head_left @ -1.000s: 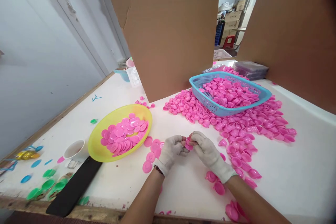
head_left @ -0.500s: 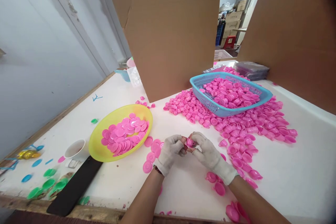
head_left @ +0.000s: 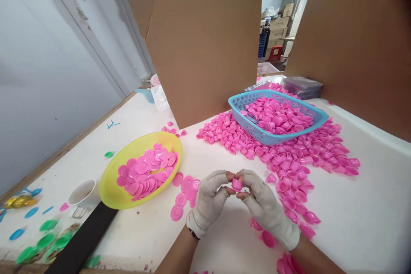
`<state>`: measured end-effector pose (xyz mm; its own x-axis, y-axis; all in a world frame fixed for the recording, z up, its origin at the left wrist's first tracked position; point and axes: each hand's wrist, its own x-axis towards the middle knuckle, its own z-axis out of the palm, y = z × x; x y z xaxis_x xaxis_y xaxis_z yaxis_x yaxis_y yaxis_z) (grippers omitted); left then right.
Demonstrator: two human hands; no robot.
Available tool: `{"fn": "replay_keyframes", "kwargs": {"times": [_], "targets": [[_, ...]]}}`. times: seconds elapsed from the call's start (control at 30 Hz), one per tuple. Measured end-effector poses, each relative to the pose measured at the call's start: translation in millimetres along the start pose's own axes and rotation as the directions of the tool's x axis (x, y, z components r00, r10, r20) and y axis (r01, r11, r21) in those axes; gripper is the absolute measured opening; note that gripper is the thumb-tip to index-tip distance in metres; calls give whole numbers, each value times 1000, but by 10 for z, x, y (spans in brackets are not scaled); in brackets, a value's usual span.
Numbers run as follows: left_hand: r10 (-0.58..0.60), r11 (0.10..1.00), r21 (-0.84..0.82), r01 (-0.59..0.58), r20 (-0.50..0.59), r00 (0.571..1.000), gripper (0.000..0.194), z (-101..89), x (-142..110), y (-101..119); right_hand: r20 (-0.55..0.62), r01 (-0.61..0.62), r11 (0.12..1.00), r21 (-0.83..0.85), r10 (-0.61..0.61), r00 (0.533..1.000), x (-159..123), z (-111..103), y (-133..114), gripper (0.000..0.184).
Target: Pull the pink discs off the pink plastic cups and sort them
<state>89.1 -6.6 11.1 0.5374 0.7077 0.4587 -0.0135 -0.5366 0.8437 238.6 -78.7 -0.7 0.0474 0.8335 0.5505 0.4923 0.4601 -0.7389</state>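
Note:
A small pink toy cup [head_left: 237, 184] is pinched between my two gloved hands above the white table. A thin pink edge, possibly a saucer, shows under the cup. My left hand [head_left: 210, 197] grips it from the left with thumb and fingertips. From the other side, my right hand [head_left: 265, 203] closes its thumb and fingers on it. Both gloves leave the fingertips bare. Several flat pink saucers [head_left: 181, 200] lie left of my left hand. Loose pink cups [head_left: 268, 238] lie below my right wrist.
A yellow bowl [head_left: 107, 180] holds pink saucers. A blue basket [head_left: 272, 139] full of pink cups rests on a wide pile of cups [head_left: 221, 130]. Cardboard [head_left: 205, 47] stands behind. At left are a white cup [head_left: 83, 195], a black bar [head_left: 83, 239] and green pieces [head_left: 46, 240].
My hands have come slightly lower and closer with the cup, which now sits more upright between the fingertips. The view has shifted a little, moving the table's items left.

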Motion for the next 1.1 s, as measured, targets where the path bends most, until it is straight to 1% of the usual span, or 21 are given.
{"fn": "replay_keyframes", "kwargs": {"times": [0.1, 0.2, 0.33, 0.47, 0.6, 0.7, 0.83, 0.9, 0.97, 1.03, 1.1], "targets": [[123, 992, 6, -123, 10, 992, 35, -41, -16, 62, -8, 112, 992, -62, -113, 994, -19, -34, -12, 37], [150, 988, 35, -151, 16, 989, 37, -80, -26, 109, 15, 145, 986, -85, -144, 989, -24, -50, -7, 44], [104, 992, 64, -106, 27, 994, 34, -92, -36, 145, 63, 111, 994, -12, -111, 992, -38, -34, 14, 41], [71, 995, 67, -72, 19, 997, 30, -80, -38, 188, 83, 77, 996, 37, -80, 993, -56, -47, 26, 41], [10, 999, -32, -9, 46, 999, 29, -84, -35, 225, 93, 26, 998, 51, -31, 995, -52, -116, 12, 43], [-32, 997, -63, 36, 58, 998, 23, -81, -40, 216, 111, -24, 997, 72, 16, 994, -29, -133, -18, 37], [-105, 994, -18, 105, 9, 994, 12, -29, -58, 132, 99, -51, 991, 124, 39, 994, 3, -81, -23, 29], [-175, 984, -17, 175, -18, 984, 7, 11, -66, 85, 108, -96, 986, 138, 81, 991, 10, -52, 6, 19], [-245, 969, -44, 245, -11, 969, 4, 45, -69, 50, 143, -181, 974, 133, 162, 976, 10, -32, 47, 8], [-279, 958, -70, 278, 5, 960, 8, 67, -69, 24, 168, -264, 958, 109, 244, 955, 9, -16, 85, 8], [-291, 955, -66, 291, 9, 957, 11, 79, -69, -1, 177, -301, 950, 81, 284, 942, 11, 7, 108, 11]]}}
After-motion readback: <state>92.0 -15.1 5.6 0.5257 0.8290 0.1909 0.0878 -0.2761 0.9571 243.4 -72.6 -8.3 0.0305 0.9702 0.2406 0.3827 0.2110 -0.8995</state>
